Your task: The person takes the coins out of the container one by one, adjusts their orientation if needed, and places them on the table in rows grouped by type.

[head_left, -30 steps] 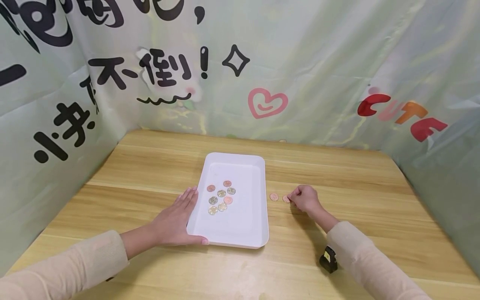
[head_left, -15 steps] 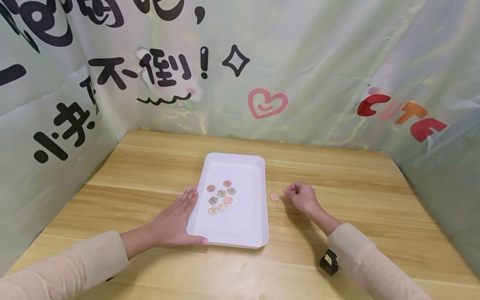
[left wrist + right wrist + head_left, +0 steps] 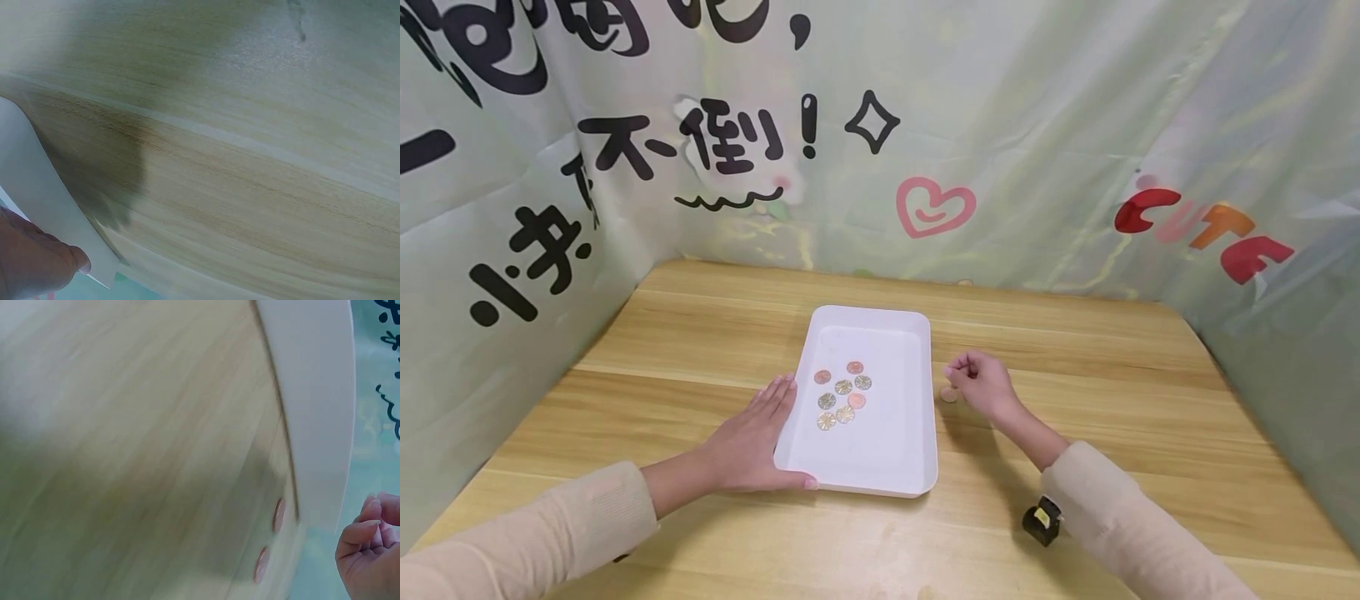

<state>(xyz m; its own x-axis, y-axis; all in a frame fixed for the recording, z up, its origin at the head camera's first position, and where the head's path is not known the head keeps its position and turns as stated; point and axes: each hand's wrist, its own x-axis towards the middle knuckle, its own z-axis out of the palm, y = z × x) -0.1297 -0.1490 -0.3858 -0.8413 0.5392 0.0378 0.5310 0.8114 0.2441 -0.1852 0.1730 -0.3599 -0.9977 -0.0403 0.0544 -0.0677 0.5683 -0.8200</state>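
My left hand (image 3: 748, 442) lies spread against the left side of a white tray (image 3: 898, 467), fingers along its rim and thumb at the near edge. In the left wrist view the thumb (image 3: 69, 259) touches the rim. Several copper, gold and silver coins (image 3: 843, 387) lie in the tray's left half. My right hand (image 3: 985, 385), fingers loosely bent, hovers just right of the tray; no coin shows between its fingers. A copper coin (image 3: 949, 395) lies partly under it. The right wrist view shows a second copper coin (image 3: 261, 564) beside that one, hidden by the hand in the head view.
A small black device (image 3: 1042, 522) hangs by the right cuff, over the wooden table (image 3: 1112, 358). A printed cloth (image 3: 1030, 167) encloses the back and sides. Its lower edge meets the table just past the tray.
My right hand has lifted off the second copper coin and shifted left towards the tray, now partly covering the nearer coin. My left hand and the tray have stayed put.
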